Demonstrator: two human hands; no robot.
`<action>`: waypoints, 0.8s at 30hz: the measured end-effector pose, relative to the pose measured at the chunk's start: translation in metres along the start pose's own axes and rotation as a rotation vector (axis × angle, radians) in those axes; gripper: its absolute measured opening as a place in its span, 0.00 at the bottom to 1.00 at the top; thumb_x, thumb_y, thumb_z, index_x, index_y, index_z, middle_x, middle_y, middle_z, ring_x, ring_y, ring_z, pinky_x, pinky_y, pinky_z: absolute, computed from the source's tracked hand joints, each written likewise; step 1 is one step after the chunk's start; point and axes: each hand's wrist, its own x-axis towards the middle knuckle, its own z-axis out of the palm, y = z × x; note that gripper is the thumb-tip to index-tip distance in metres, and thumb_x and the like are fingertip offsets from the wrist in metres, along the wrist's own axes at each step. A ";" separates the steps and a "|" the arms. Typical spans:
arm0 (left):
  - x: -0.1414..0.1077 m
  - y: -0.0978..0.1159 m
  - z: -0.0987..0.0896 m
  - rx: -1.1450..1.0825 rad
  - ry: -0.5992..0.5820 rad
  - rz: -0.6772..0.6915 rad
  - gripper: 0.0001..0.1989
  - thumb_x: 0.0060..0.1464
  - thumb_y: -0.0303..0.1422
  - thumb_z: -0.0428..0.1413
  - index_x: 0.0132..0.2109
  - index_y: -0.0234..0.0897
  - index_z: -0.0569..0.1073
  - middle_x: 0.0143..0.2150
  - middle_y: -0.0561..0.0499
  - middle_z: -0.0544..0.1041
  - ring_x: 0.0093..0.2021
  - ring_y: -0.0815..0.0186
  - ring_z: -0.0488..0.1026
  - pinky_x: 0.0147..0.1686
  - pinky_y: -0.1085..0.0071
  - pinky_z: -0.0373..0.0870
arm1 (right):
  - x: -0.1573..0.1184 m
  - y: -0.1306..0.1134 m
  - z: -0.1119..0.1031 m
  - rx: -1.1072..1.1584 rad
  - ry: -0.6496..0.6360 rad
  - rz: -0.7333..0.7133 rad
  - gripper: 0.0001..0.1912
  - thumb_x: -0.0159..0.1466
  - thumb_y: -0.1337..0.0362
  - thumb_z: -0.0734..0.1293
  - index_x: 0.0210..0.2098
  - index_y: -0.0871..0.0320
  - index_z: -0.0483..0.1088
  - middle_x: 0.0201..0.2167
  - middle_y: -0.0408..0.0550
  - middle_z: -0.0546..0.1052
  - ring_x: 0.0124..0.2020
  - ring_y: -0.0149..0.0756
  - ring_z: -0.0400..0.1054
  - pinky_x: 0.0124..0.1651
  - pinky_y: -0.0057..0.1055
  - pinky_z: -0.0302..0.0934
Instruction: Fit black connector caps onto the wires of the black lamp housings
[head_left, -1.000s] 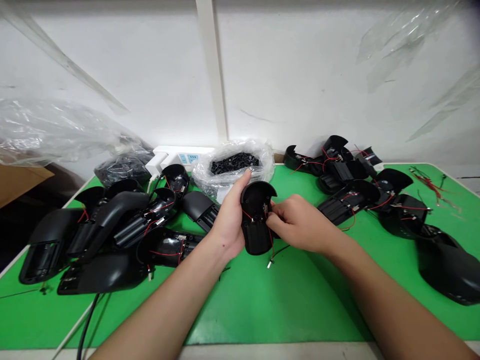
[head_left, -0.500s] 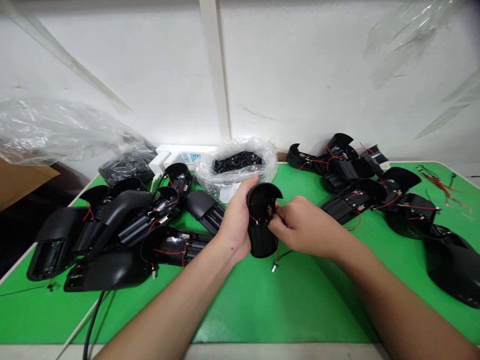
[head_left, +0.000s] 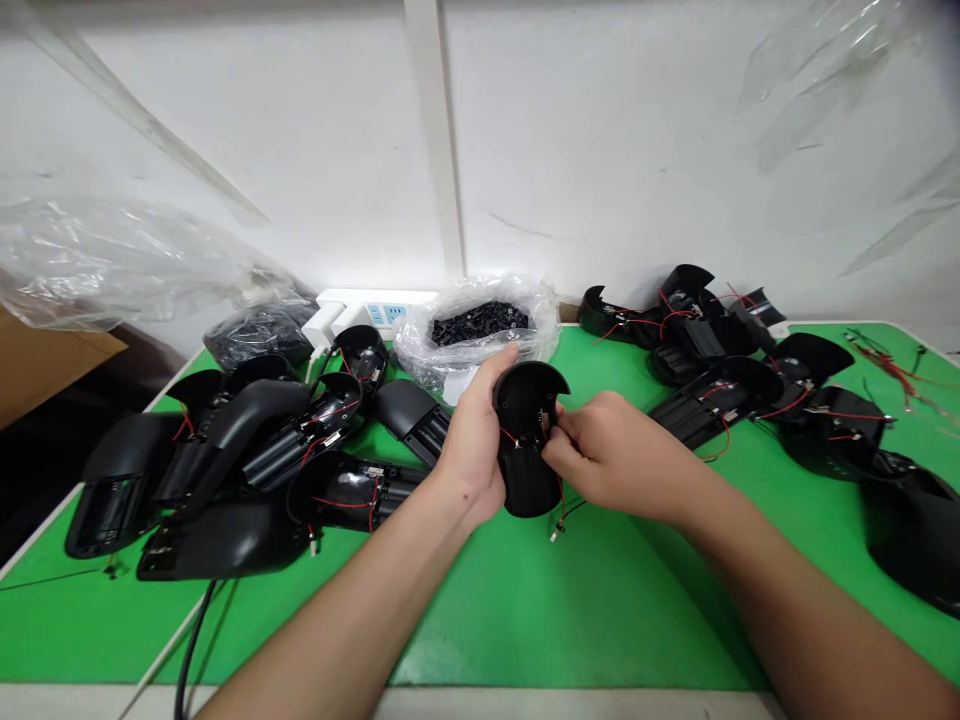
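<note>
A black curved plastic housing (head_left: 529, 480) stands tilted up above the green mat, its hollow inside facing me. My left hand (head_left: 476, 450) is wrapped round its left side, thumb up along the edge. At its right edge, my right hand (head_left: 592, 450) is closed, with fingertips pinched at the inner wall; what they pinch is too small to name. Red wires run inside the housing, and a wire with a small white connector (head_left: 556, 533) hangs below it.
Similar black housings (head_left: 225, 540) with red wires lie piled at the left, and more (head_left: 712, 395) at the right. Behind my hands sit a clear bag of small black parts (head_left: 480, 325) and a white power strip (head_left: 379, 308). Loose red wires (head_left: 885, 365) lie far right.
The view has shifted slightly, so the scene sits a little further right. Both hands keep their hold at the housing; the hanging connector has swung slightly.
</note>
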 end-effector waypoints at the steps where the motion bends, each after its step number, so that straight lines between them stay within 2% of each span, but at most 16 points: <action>1: 0.000 0.001 0.000 -0.003 -0.005 0.018 0.25 0.48 0.56 0.64 0.32 0.37 0.78 0.30 0.45 0.79 0.37 0.54 0.81 0.36 0.61 0.79 | 0.000 0.001 0.000 0.016 0.010 0.001 0.22 0.65 0.64 0.60 0.16 0.55 0.50 0.12 0.40 0.54 0.16 0.26 0.43 0.28 0.36 0.37; 4: -0.001 0.002 0.001 -0.007 -0.015 0.035 0.24 0.50 0.55 0.63 0.39 0.37 0.80 0.31 0.45 0.80 0.36 0.56 0.80 0.36 0.63 0.78 | -0.001 0.005 0.000 0.070 0.021 0.016 0.22 0.65 0.62 0.59 0.16 0.56 0.51 0.13 0.40 0.52 0.16 0.26 0.46 0.27 0.35 0.38; 7: -0.001 0.004 0.002 -0.017 -0.043 0.031 0.23 0.52 0.54 0.62 0.40 0.36 0.80 0.32 0.46 0.80 0.34 0.60 0.79 0.35 0.65 0.77 | 0.001 0.008 0.000 0.107 0.033 0.036 0.21 0.65 0.61 0.59 0.17 0.56 0.53 0.15 0.40 0.52 0.17 0.26 0.48 0.27 0.34 0.39; 12: -0.001 0.009 0.000 -0.030 -0.063 0.040 0.24 0.52 0.53 0.62 0.39 0.35 0.81 0.31 0.46 0.79 0.30 0.65 0.75 0.34 0.68 0.75 | 0.003 0.009 0.001 0.156 0.062 0.047 0.21 0.65 0.58 0.58 0.17 0.56 0.53 0.17 0.39 0.49 0.18 0.26 0.46 0.27 0.34 0.38; 18: 0.000 0.010 0.000 -0.038 -0.067 0.003 0.24 0.51 0.54 0.62 0.37 0.34 0.81 0.32 0.45 0.79 0.31 0.63 0.75 0.36 0.65 0.76 | 0.002 0.009 0.001 0.082 0.059 0.057 0.21 0.66 0.58 0.58 0.18 0.57 0.54 0.17 0.39 0.51 0.19 0.27 0.48 0.29 0.35 0.38; 24: -0.001 0.008 0.001 -0.021 -0.043 0.011 0.23 0.52 0.52 0.60 0.36 0.33 0.80 0.30 0.45 0.79 0.29 0.64 0.75 0.32 0.68 0.75 | 0.002 0.005 0.001 0.071 0.046 0.027 0.19 0.64 0.62 0.58 0.18 0.56 0.52 0.16 0.39 0.51 0.18 0.26 0.46 0.28 0.34 0.37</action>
